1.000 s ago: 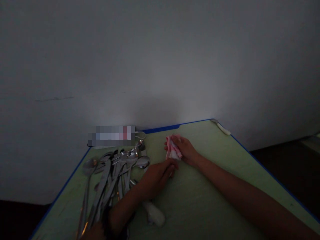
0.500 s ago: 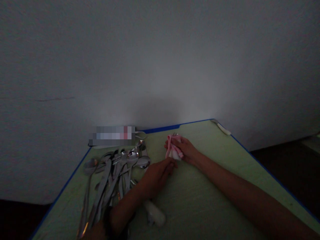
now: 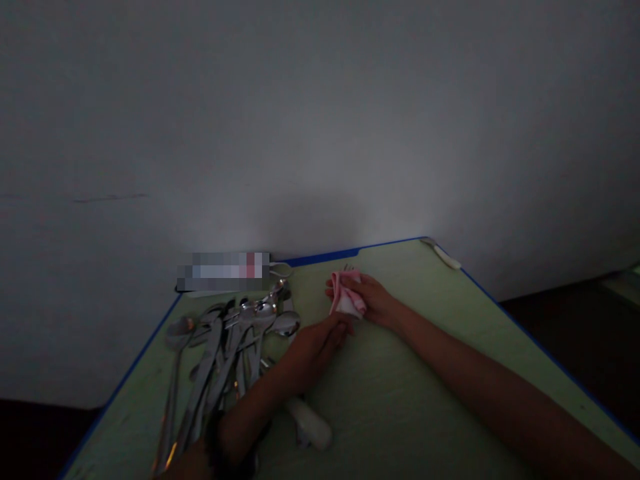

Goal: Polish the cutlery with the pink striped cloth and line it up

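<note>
Pale green surface (image 3: 390, 407) with blue edging, set against a dim grey wall (image 3: 320, 120). We note the right hand (image 3: 367, 297) closed on a pink cloth (image 3: 343, 293) over the surface's middle: soft, folded, whitish at its lower corner, fork tines (image 3: 349, 268) protruding at the top. Left hand (image 3: 313, 353) curled at the cloth's lower edge; we cannot tell its grip. Leftward, heaped metal cutlery (image 3: 213, 343); far right corner, a white-handled utensil (image 3: 446, 258).

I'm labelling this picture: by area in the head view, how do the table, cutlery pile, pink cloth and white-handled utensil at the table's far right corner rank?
1. Table
2. Cutlery pile
3. Pink cloth, partly covered by the right hand
4. White-handled utensil, slim and farther off
</note>
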Action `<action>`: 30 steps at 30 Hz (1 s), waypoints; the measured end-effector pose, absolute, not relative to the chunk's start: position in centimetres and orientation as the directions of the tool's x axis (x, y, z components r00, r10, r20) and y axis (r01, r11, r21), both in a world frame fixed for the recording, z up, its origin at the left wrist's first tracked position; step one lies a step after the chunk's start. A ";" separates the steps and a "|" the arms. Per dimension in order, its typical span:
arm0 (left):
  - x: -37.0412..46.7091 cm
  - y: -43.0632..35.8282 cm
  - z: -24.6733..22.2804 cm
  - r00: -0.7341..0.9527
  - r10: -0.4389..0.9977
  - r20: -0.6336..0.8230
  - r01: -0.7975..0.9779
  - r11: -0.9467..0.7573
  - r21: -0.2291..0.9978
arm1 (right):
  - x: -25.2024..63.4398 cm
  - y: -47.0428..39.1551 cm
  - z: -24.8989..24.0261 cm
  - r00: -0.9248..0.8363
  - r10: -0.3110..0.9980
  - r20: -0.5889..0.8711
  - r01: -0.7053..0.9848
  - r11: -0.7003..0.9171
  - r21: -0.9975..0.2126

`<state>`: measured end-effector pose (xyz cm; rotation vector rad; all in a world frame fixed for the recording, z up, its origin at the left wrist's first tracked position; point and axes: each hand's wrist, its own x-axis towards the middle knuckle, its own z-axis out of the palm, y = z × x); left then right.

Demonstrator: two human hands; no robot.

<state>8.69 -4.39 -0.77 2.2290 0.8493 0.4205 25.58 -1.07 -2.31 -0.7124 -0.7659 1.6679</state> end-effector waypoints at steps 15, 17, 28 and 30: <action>8.8 -4.5 -0.3 0.742 0.670 0.040 0.463 -0.554 0.692 | 25.6 -1.1 -2.5 -0.307 0.951 -0.043 -0.568 -0.219 -0.793; 8.8 -4.6 -0.4 0.743 0.668 0.044 0.462 -0.559 0.689 | 25.6 -1.2 -2.4 -0.304 0.952 -0.043 -0.568 -0.218 -0.794; 8.8 -4.5 -0.2 0.754 0.656 0.037 0.449 -0.555 0.701 | 25.6 -1.1 -2.6 -0.295 0.953 -0.067 -0.571 -0.232 -0.787; 8.8 -4.6 -0.2 0.753 0.657 0.035 0.449 -0.553 0.702 | 25.6 -1.0 -2.7 -0.299 0.952 -0.069 -0.566 -0.235 -0.790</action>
